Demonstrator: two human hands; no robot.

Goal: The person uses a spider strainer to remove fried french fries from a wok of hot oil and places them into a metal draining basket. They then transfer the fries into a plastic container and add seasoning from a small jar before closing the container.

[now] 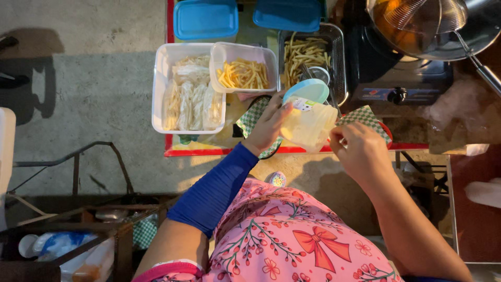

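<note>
My left hand (267, 127) grips a translucent plastic jar (309, 125) holding pale yellow powder, tilted on its side, with a light blue lid (307, 90). My right hand (359, 150) is beside the jar's right end and pinches the edge of a green-and-white checkered paper (366, 117). More checkered paper (252, 118) lies under my left hand. Just above the jar a small clear tub of yellow fries (243, 73) rests on a larger white tub (160, 94) of bagged pale fries.
A metal tray of cooked fries (309, 52) sits behind the jar. A gas stove (399, 83) carries a wok of oil with a wire skimmer (425, 15). Two blue lidded boxes (206, 18) stand at the back. The table's red front edge (209, 152) runs below; crates (73, 240) lower left.
</note>
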